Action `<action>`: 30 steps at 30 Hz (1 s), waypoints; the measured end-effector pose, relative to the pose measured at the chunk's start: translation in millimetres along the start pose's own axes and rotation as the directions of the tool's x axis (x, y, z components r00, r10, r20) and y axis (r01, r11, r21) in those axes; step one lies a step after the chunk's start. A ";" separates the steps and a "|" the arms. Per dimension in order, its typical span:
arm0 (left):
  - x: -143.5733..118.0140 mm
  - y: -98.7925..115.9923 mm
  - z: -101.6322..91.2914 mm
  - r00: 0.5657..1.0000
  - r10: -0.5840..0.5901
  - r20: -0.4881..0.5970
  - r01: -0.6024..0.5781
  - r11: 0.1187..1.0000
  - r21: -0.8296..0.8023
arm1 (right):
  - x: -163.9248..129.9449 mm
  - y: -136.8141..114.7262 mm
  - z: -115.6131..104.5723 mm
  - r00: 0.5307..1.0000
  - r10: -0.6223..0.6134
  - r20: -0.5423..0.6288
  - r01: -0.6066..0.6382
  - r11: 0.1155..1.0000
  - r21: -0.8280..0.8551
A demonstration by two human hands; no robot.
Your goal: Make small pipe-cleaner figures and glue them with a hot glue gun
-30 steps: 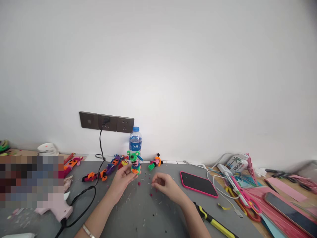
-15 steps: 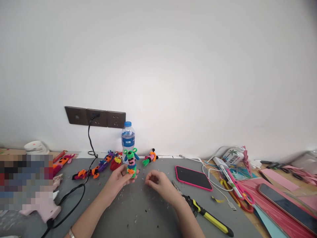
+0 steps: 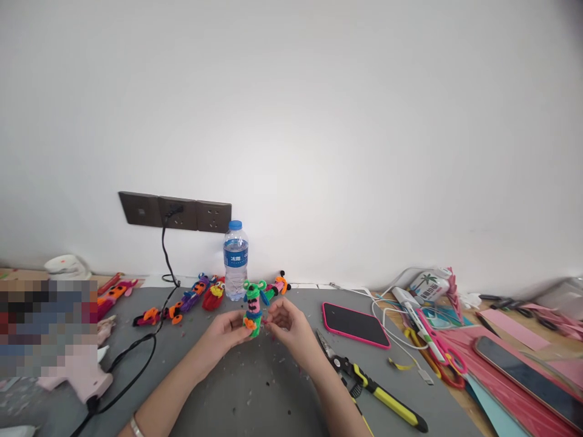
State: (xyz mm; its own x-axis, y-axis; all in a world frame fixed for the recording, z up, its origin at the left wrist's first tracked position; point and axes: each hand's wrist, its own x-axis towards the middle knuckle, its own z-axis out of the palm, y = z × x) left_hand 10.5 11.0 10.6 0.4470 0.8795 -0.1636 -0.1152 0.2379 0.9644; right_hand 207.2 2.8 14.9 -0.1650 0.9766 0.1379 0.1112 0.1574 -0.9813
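A fuzzy pipe-cleaner figure stands upright in my left hand. It has a green head with round ears, a pink middle with dark marks, a blue band and an orange piece low on its front. My left fingers and thumb close around its lower part. Just right of the figure is my right hand, its fingers loosely curled and apart from the thumb; I see nothing clearly held in it. Behind the held figure lies another pipe-cleaner figure in green, pink and orange, partly covered.
A water bottle stands by the wall. More pipe-cleaner figures lie left, near a pink glue gun and its black cord. Rightward are a pink-cased phone, yellow-black pliers, white cables, scissors and a second phone.
My left hand has brought the figure rightward and slightly lower, in front of the green-and-pink one. My right hand has risen a little, its fingers now beside the held figure.
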 end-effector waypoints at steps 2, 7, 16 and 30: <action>0.2 -2.9 1.2 1.000 0.018 0.016 -0.019 1.000 0.020 | -0.3 0.1 3.3 1.000 -0.018 -0.016 0.018 0.999 -0.039; 0.9 -3.0 3.9 0.999 0.027 0.029 -0.028 0.999 0.039 | -1.1 -0.9 9.1 0.998 -0.057 -0.034 0.053 0.995 -0.089; 2.1 2.9 2.9 0.993 0.047 -0.109 -0.042 0.998 0.048 | -0.1 -6.9 3.5 0.996 0.039 -0.082 -0.035 0.998 0.046; 3.7 -2.1 3.6 0.997 0.004 -0.074 0.004 0.995 0.102 | -0.3 -11.4 -0.4 0.927 -0.196 -0.321 0.170 0.980 -0.107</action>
State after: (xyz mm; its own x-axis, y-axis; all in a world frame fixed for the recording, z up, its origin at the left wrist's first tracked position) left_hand 15.6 12.2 8.7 0.3798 0.9084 -0.1746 -0.0221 0.1976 0.9800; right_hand 206.4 0.7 26.1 0.1397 0.9212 0.3632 0.1861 0.3358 -0.9234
